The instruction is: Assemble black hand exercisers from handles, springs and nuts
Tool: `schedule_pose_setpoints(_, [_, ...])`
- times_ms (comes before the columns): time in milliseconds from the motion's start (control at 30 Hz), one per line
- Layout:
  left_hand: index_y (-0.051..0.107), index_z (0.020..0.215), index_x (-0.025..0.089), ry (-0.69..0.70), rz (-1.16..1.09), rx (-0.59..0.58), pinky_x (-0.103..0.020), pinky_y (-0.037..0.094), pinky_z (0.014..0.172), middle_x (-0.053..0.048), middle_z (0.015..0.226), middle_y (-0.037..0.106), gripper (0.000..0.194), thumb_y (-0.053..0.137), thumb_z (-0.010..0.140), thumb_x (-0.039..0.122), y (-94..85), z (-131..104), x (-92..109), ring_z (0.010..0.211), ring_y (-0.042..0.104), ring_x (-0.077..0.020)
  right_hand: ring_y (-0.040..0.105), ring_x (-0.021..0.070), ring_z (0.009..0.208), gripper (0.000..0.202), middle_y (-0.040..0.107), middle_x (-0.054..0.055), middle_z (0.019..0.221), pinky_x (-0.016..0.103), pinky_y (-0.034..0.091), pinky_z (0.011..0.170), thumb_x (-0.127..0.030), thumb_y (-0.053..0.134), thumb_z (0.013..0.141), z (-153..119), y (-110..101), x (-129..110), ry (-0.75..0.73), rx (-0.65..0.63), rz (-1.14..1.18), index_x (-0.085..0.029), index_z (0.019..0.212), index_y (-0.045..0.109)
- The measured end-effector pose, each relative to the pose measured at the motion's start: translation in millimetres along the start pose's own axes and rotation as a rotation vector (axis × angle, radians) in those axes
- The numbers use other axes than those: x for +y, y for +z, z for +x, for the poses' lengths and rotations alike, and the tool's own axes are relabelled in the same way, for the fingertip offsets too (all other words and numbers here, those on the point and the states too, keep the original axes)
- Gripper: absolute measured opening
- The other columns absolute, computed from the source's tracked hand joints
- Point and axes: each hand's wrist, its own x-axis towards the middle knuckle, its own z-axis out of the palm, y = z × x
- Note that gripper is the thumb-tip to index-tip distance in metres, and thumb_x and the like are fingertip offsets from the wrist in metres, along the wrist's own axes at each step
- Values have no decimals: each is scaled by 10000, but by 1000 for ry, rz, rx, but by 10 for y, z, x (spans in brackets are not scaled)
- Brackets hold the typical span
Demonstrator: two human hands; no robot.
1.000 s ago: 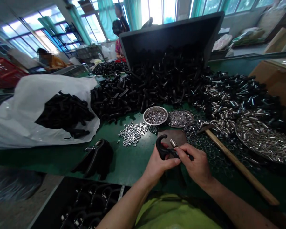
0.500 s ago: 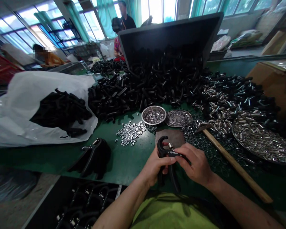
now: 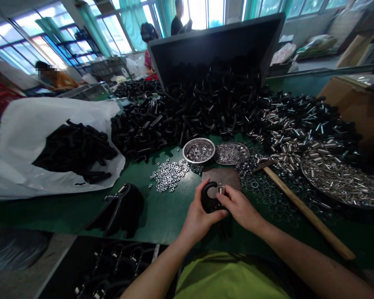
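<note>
Now the right hand [image 3: 240, 209] has shifted to pinch the coil spring [image 3: 221, 189]; the left hand [image 3: 195, 214] clamps the black hook [image 3: 210, 204], seven o'clock from the metal plate [image 3: 226, 175], apparently bracing it against spring handling.

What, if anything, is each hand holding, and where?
Left hand: the black hooked part, by its hook's outer curve. Right hand: at the metal coil spring; whether gripping it is unclear.

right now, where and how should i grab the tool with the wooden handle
Probably by the near half of its wooden handle, from above on the near right side: the handle is long, straight and slants toward that side, while the metal head lies among small metal parts.
</note>
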Motion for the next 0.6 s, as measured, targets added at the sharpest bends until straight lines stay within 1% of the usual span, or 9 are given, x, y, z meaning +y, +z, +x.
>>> schedule_pose_setpoints(33, [293, 1354, 274, 10, -30, 32, -335, 455, 933, -50, 1263, 535, 860, 755, 631, 217, 23, -16, -33, 1090, 560, -220, 569, 175, 784, 222, 616, 41, 817, 287, 415, 693, -345, 444, 901, -16, 16, -4, -20, 39, -80, -161, 834, 547])
schedule_pose_setpoints(67, [297, 1344, 265, 21, -47, 47, -342, 445, 951, -55, 1274, 522, 850, 757, 632, 220, 39, -32, -61, 1110, 548, -221, 567, 176, 781, 208, 608, 42, 808, 290, 409, 693, -327, 434, 907, -32, 23, -6, -37, 47, -162, -163, 830, 536])
schedule_pose_setpoints(133, [313, 1324, 258, 46, -35, 35, -353, 434, 965, -53, 1257, 526, 827, 763, 632, 229, 45, -58, -97, 1115, 542, -220, 568, 179, 770, 205, 599, 49, 807, 292, 400, 683, -304, 410, 921, -60, 15, -10, -89, -6, -324, -164, 846, 539])
schedule_pose_setpoints(200, [324, 1307, 257, 69, 1, -2, -355, 440, 952, -45, 1210, 549, 815, 769, 625, 230, 27, -68, -107, 1088, 556, -214, 574, 194, 784, 213, 602, 71, 855, 300, 395, 676, -296, 400, 928, -74, -12, -19, -169, -86, -496, -163, 907, 565])
schedule_pose_setpoints(267, [319, 1297, 258, 93, 20, -42, -346, 452, 928, -38, 1173, 565, 815, 770, 618, 212, 5, -56, -101, 1053, 572, -205, 581, 217, 813, 244, 604, 95, 894, 312, 391, 676, -297, 384, 935, -70, -42, -39, -212, -130, -637, -154, 968, 579])
schedule_pose_setpoints(333, [308, 1288, 257, 112, 8, -70, -334, 459, 910, -32, 1149, 570, 818, 766, 613, 190, -3, -31, -92, 1023, 582, -194, 588, 228, 815, 279, 605, 108, 886, 316, 388, 668, -300, 359, 944, -56, -68, -66, -204, -134, -716, -129, 982, 576])
schedule_pose_setpoints(400, [296, 1280, 255, 119, -23, -73, -322, 462, 896, -26, 1130, 573, 826, 768, 607, 180, 9, -6, -92, 1003, 585, -184, 595, 227, 789, 302, 606, 111, 873, 315, 383, 648, -301, 335, 951, -42, -89, -97, -198, -135, -775, -116, 977, 572])
schedule_pose_setpoints(500, [290, 1276, 254, 125, -42, -64, -307, 463, 881, -21, 1115, 576, 828, 771, 605, 183, 44, 14, -116, 989, 584, -175, 604, 236, 793, 295, 617, 124, 925, 313, 369, 623, -283, 333, 946, -33, -105, -124, -235, -205, -883, -126, 999, 577])
schedule_pose_setpoints(600, [303, 1272, 248, 129, -21, -112, -297, 464, 862, -24, 1107, 582, 810, 767, 611, 189, 76, 36, -172, 972, 593, -174, 625, 235, 784, 274, 639, 118, 901, 309, 373, 618, -262, 344, 931, -14, -98, -98, -171, -211, -884, -123, 978, 576])
